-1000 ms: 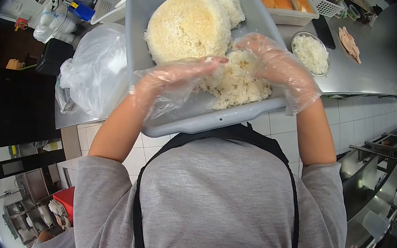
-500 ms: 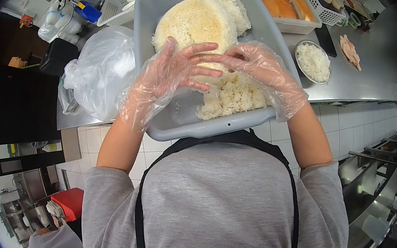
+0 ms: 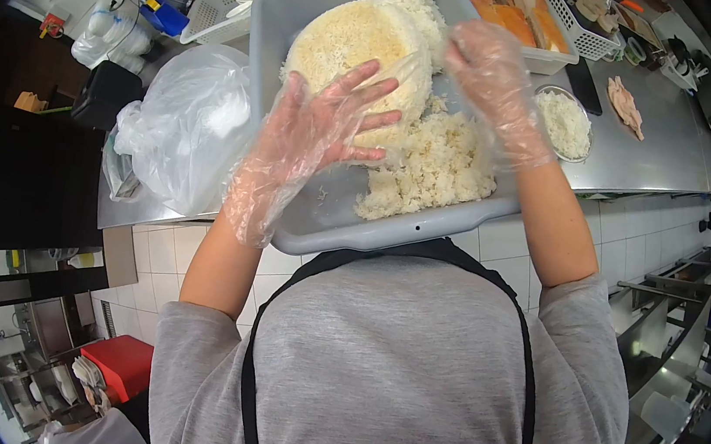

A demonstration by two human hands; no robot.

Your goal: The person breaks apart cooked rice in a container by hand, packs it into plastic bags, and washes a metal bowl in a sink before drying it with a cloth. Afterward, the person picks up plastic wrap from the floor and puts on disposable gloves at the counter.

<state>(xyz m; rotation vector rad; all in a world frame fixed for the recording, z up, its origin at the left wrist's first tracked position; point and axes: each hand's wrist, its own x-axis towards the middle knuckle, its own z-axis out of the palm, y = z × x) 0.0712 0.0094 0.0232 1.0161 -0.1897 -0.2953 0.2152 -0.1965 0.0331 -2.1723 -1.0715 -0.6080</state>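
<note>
A grey tub (image 3: 371, 240) holds a large round block of white rice (image 3: 341, 36) with a browned top, and a loose heap of rice (image 3: 432, 169) near its front edge. My left hand (image 3: 318, 126), in a clear plastic glove, is spread palm up over the block's front part, with nothing in it. Above the tub's right side is my right hand (image 3: 487, 70), also gloved, its fingers curled together. What the right hand holds, if anything, is hidden. A round bowl of rice (image 3: 565, 125) sits right of the tub.
Left of the tub lies a clear plastic bag (image 3: 187, 124). Behind the right hand stands a container of orange fish fillets (image 3: 549, 60). A black flat object (image 3: 585, 86) and a pale piece of meat (image 3: 625, 107) lie on the steel counter (image 3: 665, 161). A co-worker's sleeve (image 3: 99, 437) shows lower left.
My hands came together over the rice, then parted. The left spread its fingers; the right moved up and right with its fingers curled. The tub appears slightly farther right in view.
</note>
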